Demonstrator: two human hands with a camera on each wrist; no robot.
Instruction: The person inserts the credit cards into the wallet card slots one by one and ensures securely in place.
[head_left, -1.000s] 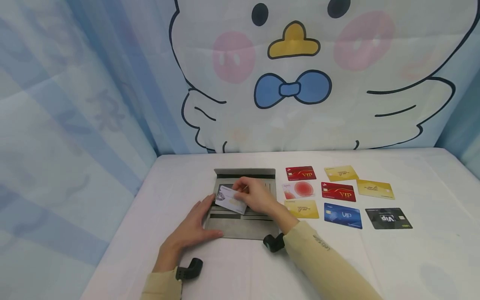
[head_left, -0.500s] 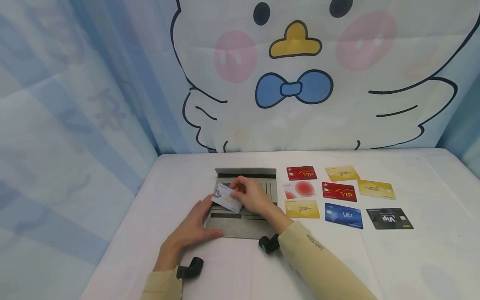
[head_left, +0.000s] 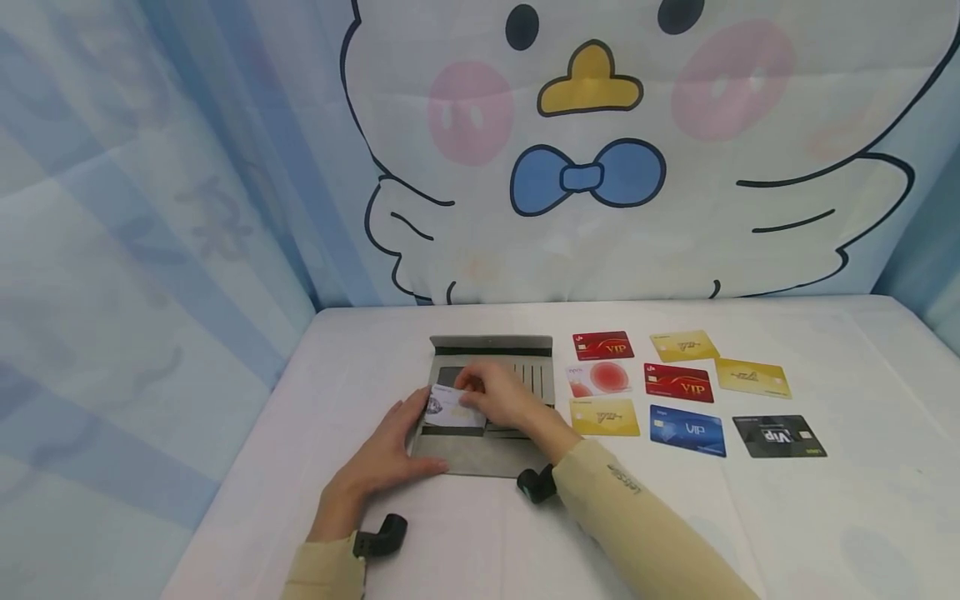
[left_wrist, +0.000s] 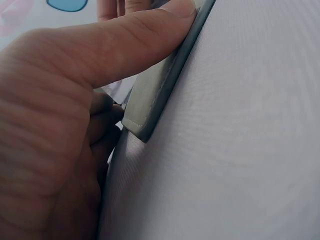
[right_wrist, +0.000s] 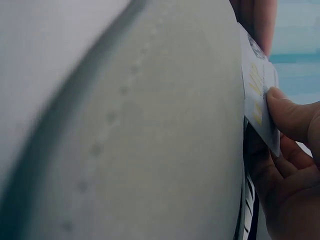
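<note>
A grey card holder [head_left: 487, 457] with stitched edges and dark slots lies spread on the white table. My right hand [head_left: 502, 396] pinches a white VIP card [head_left: 452, 410] between thumb and fingers, low over the left-hand slots. In the right wrist view, the white card [right_wrist: 260, 92] stands tilted at the slots, with the thumb [right_wrist: 287, 112] on its face. My left hand [head_left: 393, 446] rests at the card holder's lower left corner, fingers along its left side. In the left wrist view, its thumb [left_wrist: 130, 42] lies on the front edge; other fingers are partly hidden.
Several cards lie right of the card holder, among them a red VIP card [head_left: 678, 383], a blue card [head_left: 687, 431], a black card [head_left: 778, 437] and a gold card [head_left: 604, 417]. A patterned curtain [head_left: 585, 250] hangs behind the table.
My right hand has moved the white card left and turned it more level, lower over the left-hand slots. My left hand stays at the card holder's corner.
</note>
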